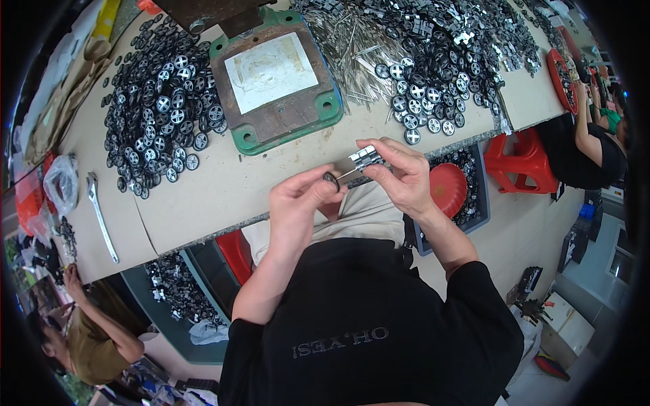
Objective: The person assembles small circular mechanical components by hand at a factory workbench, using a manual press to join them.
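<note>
My left hand (298,196) pinches a small black toy wheel (330,180) between thumb and fingertips. From this wheel a thin metal axle (348,172) runs toward a small silver and dark grey block-shaped part (366,158). That part is gripped between the thumb and fingers of my right hand (408,177). Whether the axle passes into the part is too small to tell. Both hands are close together over the table's near edge. Beyond them stands a green-edged metal press base (250,137) with a white sheet (271,73) on its plate.
Piled black wheels with silver spokes (162,111) lie left of the press; more wheels (433,101), loose metal axles (352,54) and grey parts (501,40) lie right. A wrench (101,216) rests at left. Filled bins, a red basin (447,191) and red stool (520,162) are below. Other people sit nearby.
</note>
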A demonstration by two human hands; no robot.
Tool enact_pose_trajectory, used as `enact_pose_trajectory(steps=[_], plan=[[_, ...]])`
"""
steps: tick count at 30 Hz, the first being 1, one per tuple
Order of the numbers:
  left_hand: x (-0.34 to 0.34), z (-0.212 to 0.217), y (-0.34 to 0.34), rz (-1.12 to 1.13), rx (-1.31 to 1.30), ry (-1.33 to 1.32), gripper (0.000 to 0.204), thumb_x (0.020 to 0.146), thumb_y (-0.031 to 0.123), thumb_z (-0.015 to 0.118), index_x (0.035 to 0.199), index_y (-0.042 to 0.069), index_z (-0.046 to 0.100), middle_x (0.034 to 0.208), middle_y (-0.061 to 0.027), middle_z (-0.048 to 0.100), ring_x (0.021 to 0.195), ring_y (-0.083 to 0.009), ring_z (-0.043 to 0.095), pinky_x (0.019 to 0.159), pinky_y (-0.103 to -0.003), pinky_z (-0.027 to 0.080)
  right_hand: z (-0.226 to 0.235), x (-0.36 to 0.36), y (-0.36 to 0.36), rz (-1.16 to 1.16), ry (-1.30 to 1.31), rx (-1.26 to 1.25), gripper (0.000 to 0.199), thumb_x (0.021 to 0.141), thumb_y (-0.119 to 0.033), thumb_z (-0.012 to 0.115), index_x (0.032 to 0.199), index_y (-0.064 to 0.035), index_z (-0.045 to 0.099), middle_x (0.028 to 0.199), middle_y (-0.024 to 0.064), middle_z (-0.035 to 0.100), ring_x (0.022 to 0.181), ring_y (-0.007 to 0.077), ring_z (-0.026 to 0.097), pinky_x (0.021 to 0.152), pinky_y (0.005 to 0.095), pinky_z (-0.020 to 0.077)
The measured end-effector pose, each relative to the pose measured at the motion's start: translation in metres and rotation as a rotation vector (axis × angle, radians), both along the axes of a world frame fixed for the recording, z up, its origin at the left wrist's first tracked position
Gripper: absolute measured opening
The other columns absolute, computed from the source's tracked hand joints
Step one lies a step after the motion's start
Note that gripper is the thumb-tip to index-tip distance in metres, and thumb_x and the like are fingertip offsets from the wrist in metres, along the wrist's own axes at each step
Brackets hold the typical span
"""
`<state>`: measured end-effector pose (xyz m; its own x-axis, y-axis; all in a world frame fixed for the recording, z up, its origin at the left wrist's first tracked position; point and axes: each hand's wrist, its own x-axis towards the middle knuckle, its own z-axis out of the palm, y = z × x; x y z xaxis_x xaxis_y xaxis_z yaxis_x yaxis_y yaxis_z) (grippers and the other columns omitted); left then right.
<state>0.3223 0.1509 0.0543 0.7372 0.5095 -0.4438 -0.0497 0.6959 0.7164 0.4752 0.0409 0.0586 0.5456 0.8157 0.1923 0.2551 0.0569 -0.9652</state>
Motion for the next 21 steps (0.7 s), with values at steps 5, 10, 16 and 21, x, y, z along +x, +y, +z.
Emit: enact_pose_trajectory(steps=[5, 10, 16, 21], plan=[[-0.001, 0.002, -0.012, 0.051, 0.349, 0.02, 0.025, 0.079, -0.002, 0.063, 0.104, -0.006, 0.06, 0.095, -0.0151, 0.063, 0.079, -0.0202, 0.064, 0.073, -0.027, 0.053, 0.007, 0.002, -0.003, 0.043, -0.077, -0.143, 0.033, 0.078, -0.001, 0.064, 0.11, 0.0034, 0.059, 0.084, 0.0091, 0.062, 0.074, 0.0119, 0.058, 0.067, 0.0233, 0.0452], [0.001, -0.006, -0.004, -0.004, -0.147, -0.11, 0.026, 0.079, -0.002, 0.064, 0.104, -0.006, 0.059, 0.093, -0.015, 0.064, 0.079, -0.0205, 0.064, 0.073, -0.028, 0.052, -0.002, -0.007, -0.006, 0.004, 0.544, 0.077, 0.032, 0.079, 0.001, 0.063, 0.11, 0.0039, 0.059, 0.088, 0.0084, 0.063, 0.079, 0.0108, 0.058, 0.07, 0.0228, 0.0457], [0.001, -0.011, -0.01, 0.082, 0.109, -0.058, 0.026, 0.078, -0.004, 0.064, 0.103, -0.006, 0.06, 0.092, -0.015, 0.064, 0.078, -0.0217, 0.065, 0.072, -0.029, 0.053, -0.012, 0.0, -0.011, 0.025, 0.077, 0.086, 0.032, 0.081, 0.001, 0.062, 0.112, 0.0067, 0.057, 0.095, 0.0083, 0.062, 0.084, 0.0099, 0.057, 0.073, 0.0223, 0.0463], [0.002, 0.001, -0.017, 0.087, 0.497, -0.05, 0.023, 0.079, -0.001, 0.064, 0.102, -0.005, 0.06, 0.087, -0.0146, 0.065, 0.078, -0.0232, 0.065, 0.07, -0.03, 0.054, -0.012, 0.007, -0.018, 0.107, 0.706, -0.118, 0.033, 0.08, -0.003, 0.065, 0.111, 0.0072, 0.057, 0.095, 0.0113, 0.062, 0.079, 0.0118, 0.057, 0.071, 0.0228, 0.0463]])
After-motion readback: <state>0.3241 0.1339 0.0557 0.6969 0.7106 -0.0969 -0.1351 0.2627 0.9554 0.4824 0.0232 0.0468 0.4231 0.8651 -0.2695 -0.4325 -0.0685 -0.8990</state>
